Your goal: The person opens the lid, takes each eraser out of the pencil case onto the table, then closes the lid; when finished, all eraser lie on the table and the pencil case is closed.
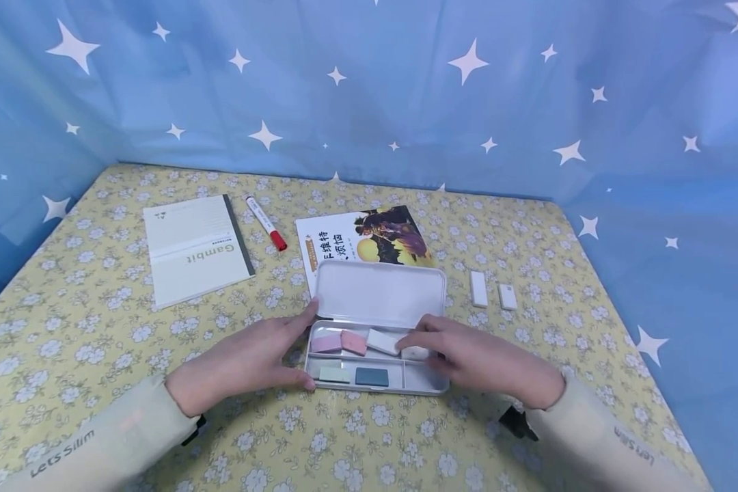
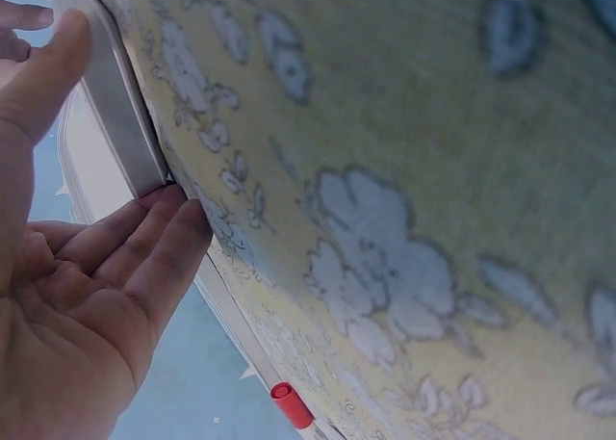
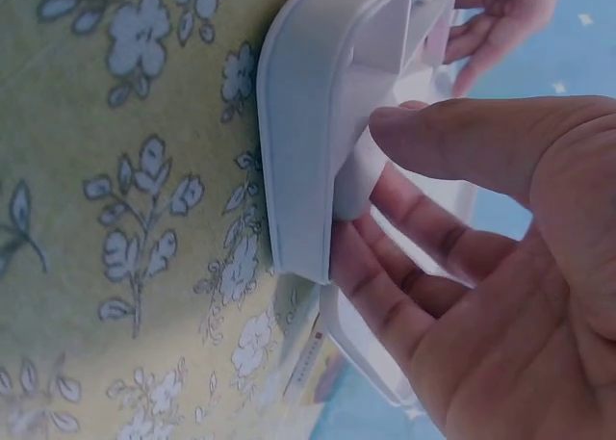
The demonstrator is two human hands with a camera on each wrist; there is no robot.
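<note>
A white pencil box (image 1: 426, 386) lies with its lid (image 1: 381, 294) raised at the back. My left hand (image 1: 246, 359) holds its left end, the thumb at the front corner and the fingers near the hinge. In the rear compartment are a purple eraser (image 1: 326, 343), a pink eraser (image 1: 353, 343) and a white eraser (image 1: 383, 342). My right hand (image 1: 476, 355) pinches a whitish eraser (image 3: 358, 182) at the right end of that compartment, partly hidden by the fingers. A pale green eraser (image 1: 335, 374) and a dark teal one (image 1: 372, 376) sit in the front compartment.
Two white erasers (image 1: 478, 288) lie on the floral cloth to the right. Behind the box is a picture book (image 1: 369, 232), partly covered by the lid. A red-capped marker (image 1: 267, 224) and a notebook (image 1: 197, 249) lie at the left. A blue star-patterned curtain (image 1: 369, 102) hangs behind.
</note>
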